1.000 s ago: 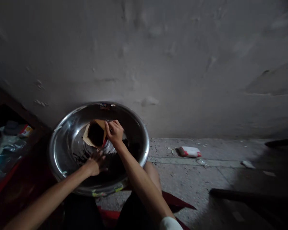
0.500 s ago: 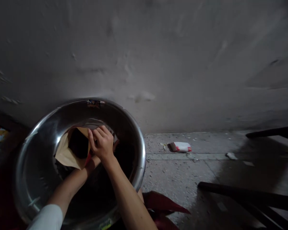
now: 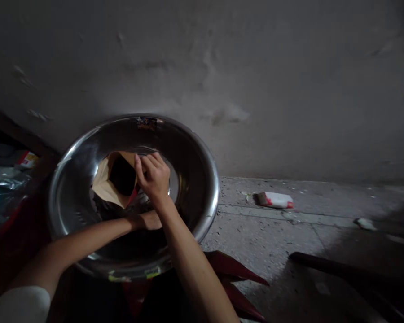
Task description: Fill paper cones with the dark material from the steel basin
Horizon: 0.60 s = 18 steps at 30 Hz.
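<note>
In the head view a wide shiny metal basin (image 3: 207, 211) stands in front of me, with dark material low inside it. An upright brown paper bag (image 3: 106, 192) with a red outer side is in the basin, its mouth gaping and its inside dark. My right hand (image 3: 155, 177) is closed, pinching the right edge of the bag's mouth between thumb and fingers. My left hand (image 3: 150, 220) reaches low into the basin, under my right forearm. Its fingers are hidden there, so whether it holds anything does not show.
A grey wall (image 3: 272, 103) rises behind the basin. Right of it, a crumpled white-and-red packet (image 3: 276, 200) lies on the littered floor (image 3: 245, 233). Dark legs of furniture (image 3: 323, 264) stand at lower right. Dark red pointed bags (image 3: 232, 269) are near the front; clear plastic packaging (image 3: 6, 184) is at left.
My left hand has drawn back from behind my right hand, lower toward the basin's near side. My right hand keeps its grip on the bag. The view has shifted.
</note>
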### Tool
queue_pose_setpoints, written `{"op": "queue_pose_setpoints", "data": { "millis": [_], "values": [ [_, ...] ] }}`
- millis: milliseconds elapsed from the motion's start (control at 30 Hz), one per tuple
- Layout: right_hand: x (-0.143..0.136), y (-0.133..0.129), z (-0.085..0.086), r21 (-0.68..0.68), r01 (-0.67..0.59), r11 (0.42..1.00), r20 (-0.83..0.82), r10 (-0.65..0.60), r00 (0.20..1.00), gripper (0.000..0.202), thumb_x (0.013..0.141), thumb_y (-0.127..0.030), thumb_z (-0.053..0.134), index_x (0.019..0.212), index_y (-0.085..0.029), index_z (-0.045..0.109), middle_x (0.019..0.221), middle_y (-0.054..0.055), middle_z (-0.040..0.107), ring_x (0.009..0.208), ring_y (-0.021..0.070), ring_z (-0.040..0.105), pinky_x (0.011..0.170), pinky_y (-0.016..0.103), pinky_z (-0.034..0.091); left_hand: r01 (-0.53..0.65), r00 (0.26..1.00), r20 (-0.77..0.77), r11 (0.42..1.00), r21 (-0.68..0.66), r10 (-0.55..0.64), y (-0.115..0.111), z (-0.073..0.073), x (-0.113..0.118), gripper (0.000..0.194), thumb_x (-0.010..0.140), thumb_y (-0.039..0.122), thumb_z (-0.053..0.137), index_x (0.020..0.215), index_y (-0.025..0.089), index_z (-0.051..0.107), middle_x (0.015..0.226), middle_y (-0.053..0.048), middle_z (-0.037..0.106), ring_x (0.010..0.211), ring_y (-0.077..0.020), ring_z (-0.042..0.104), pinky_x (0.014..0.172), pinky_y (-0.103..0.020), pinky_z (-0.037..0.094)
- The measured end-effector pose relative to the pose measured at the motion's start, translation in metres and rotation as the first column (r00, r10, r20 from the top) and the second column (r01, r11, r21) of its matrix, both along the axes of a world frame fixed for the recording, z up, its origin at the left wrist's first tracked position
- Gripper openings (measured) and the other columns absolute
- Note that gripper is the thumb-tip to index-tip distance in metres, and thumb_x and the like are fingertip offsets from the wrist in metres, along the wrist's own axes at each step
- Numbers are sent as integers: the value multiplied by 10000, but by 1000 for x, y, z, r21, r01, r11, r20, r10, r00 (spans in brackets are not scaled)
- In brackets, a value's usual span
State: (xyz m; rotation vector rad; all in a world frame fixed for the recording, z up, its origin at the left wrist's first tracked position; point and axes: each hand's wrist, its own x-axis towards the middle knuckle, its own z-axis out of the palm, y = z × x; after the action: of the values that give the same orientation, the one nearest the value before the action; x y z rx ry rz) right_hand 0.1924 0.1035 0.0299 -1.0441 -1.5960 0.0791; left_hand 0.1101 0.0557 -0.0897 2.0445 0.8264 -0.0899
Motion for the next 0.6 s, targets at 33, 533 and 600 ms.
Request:
{"op": "queue_pose_setpoints", "data": {
  "millis": [33, 533, 600],
  "values": [
    [-1, 0, -1, 2, -3, 1000, -2, 3, 1000, 411, 1045, -299, 418, 647, -225, 488, 633, 20, 529, 701, 177, 492, 689, 313, 377, 7, 1000, 0, 1000, -21, -7, -8, 2, -7, 512, 987, 259, 392, 1467, 108, 487, 1584, -98, 416, 1494, -227, 341, 1234, -324, 257],
    [-3, 1, -11, 170, 58, 984, 38, -65, 997, 437, 1016, -268, 475, 588, -223, 405, 561, -12, 445, 601, 143, 412, 595, 292, 314, -415, 870, -328, 905, -89, 367, -80, 76, -53, 399, 936, 398, 518, 1202, 171, 709, 1197, -135, 734, 1089, -291, 690, 899, -354, 511],
    [-4, 2, -12, 244, 92, 965, 62, -110, 992, 457, 1006, -245, 483, 560, -224, 386, 530, -18, 426, 572, 135, 397, 570, 287, 312, -408, 875, -323, 908, -90, 361, -80, 86, -52, 398, 933, 396, 524, 1205, 172, 710, 1197, -138, 734, 1099, -297, 690, 897, -351, 515]
  ]
}}
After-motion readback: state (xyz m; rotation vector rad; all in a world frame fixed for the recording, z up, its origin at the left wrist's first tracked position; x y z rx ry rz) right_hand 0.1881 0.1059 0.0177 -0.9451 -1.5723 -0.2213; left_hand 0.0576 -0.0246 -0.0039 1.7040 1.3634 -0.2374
